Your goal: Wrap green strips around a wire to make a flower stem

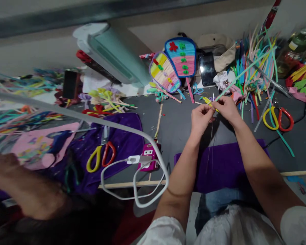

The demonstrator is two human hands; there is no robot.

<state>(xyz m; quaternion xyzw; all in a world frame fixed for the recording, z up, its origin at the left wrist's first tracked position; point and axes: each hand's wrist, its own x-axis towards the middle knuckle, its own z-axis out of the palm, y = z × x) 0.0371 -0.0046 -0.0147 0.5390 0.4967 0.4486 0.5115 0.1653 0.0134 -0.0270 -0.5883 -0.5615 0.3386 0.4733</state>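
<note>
Close together over the grey table, my two hands pinch a small yellow pipe-cleaner piece [206,100]. My left hand [201,117] is closed on its lower side, fingertips touching those of my right hand [227,108]. A long mint-green pipe cleaner [241,77] slants up and right from beside my right fingers; whether they grip it too I cannot tell. Thin wires [212,143] hang below my fingers. Just beyond lie two fan-shaped pipe-cleaner pieces, one blue and pink [181,58], one yellow and cream [164,72].
Yellow-and-red scissors [271,119] lie at right, below a heap of pipe cleaners [255,71]. A phone [207,69] leans at the back. Left are a white lamp arm [112,123], a pink power strip [149,154], another pair of scissors [94,159] and another person's arm [28,187].
</note>
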